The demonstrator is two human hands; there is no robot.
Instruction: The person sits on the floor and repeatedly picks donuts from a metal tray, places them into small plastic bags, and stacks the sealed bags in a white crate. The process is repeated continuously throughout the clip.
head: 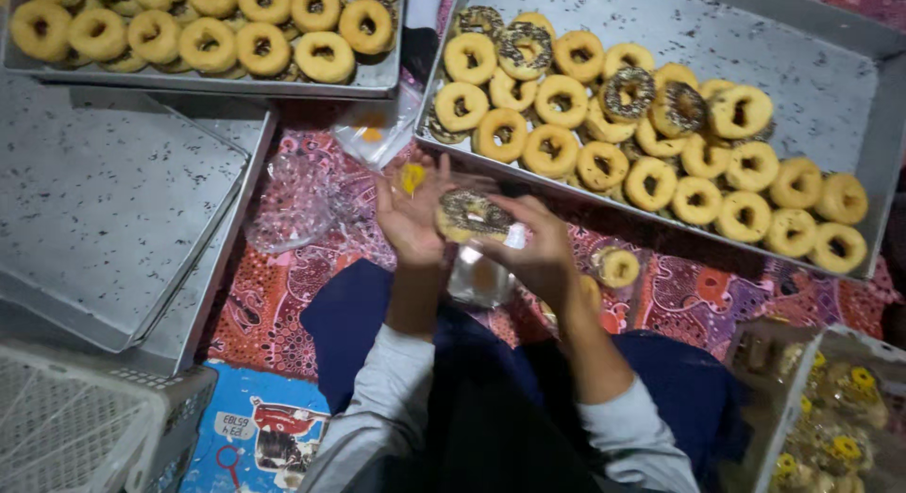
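**A:** While both hands are raised over the lap, what sits between them?

**B:** A ring-shaped doughnut with dark sprinkles, held in the middle of the scene, just near of the big right tray. The left hand is palm up at its left side, fingers spread and curled loosely against the doughnut's edge. The right hand cups it from the right and near side, fingers bent around the rim. Both hands are clamped lightly on it.

**A:** Anything else in the hands?

**B:** A small yellow scrap shows at the left hand's fingertips; what it is I cannot tell. A clear plastic wrapper shows just under the doughnut.

**A:** And around them?

**B:** The right tray holds many yellow-glazed doughnuts packed along its near side, a few with dark sprinkles; its far right part is bare metal. A second tray of yellow doughnuts lies far left. Two stacked metal trays lie at the left. A heap of clear plastic bags rests on the patterned red cloth just left of the left hand. One wrapped doughnut lies on the cloth just right of the right hand. A white basket stands near left, and a box of packed doughnuts near right.
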